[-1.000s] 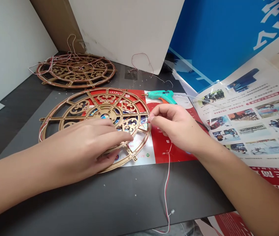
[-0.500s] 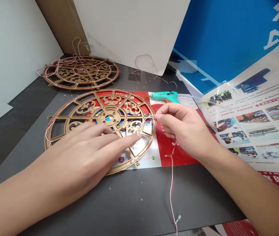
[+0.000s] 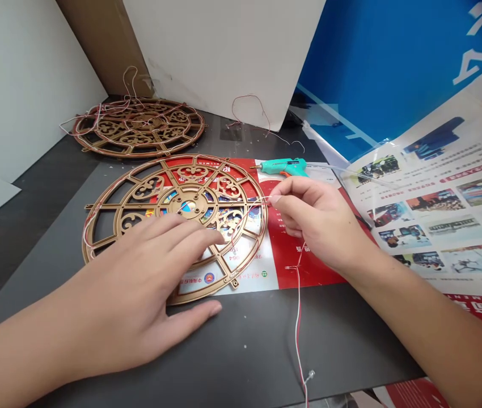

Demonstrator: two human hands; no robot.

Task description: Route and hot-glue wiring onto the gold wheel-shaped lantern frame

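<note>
A round brown openwork wheel (image 3: 168,188), with spokes and scroll ornaments, lies flat in front of me. My left hand (image 3: 151,277) rests over its near left part, fingers stretched out and thumb spread away. At the wheel's right rim my right hand (image 3: 317,218) pinches a thin red and white wire (image 3: 297,317) between thumb and forefinger. Part of that wire crosses the wheel's right side; the rest hangs below the hand toward the table's front edge, with a small clear bulb (image 3: 310,375) on it. Wire also runs along the wheel's left rim.
A second openwork wheel (image 3: 139,148) with loose wires lies at the back left. A teal glue gun (image 3: 283,166) lies behind my right hand. Red and white printed sheets (image 3: 283,272) cover part of the dark table (image 3: 241,368). White panels (image 3: 224,51) stand behind.
My left hand has drawn back slightly, its thumb now spread toward me and its forefinger off the right spokes. The wheel has turned or shifted a little. My right hand keeps its pinch.
</note>
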